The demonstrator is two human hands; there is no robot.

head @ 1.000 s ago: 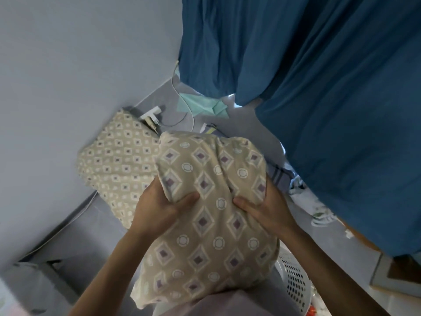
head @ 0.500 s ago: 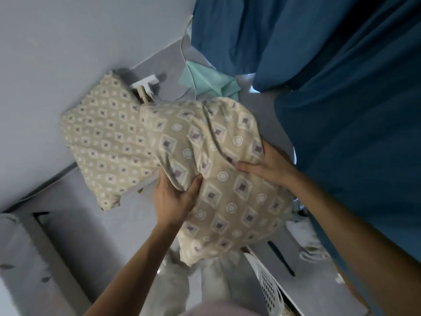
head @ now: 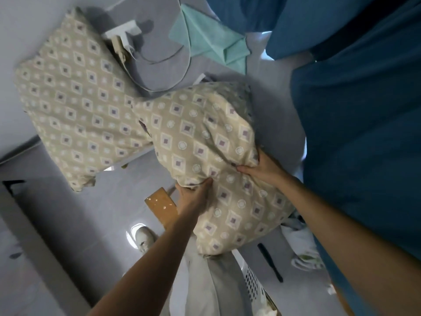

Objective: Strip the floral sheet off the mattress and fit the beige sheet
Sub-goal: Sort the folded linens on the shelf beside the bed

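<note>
Now lowering: the held pillow is coming down beside the floor pillow.
Hands: left hand and right hand are both clutching its cover.
Sheets: neither sheet is showing; stripping is waiting.

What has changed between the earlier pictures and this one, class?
Both hands, left and right, carried the beige diamond-patterned pillow away from the body, toward the matching pillow by the wall. Unchanged: both hands keep their grip, and the blue curtain hangs alongside.
</note>
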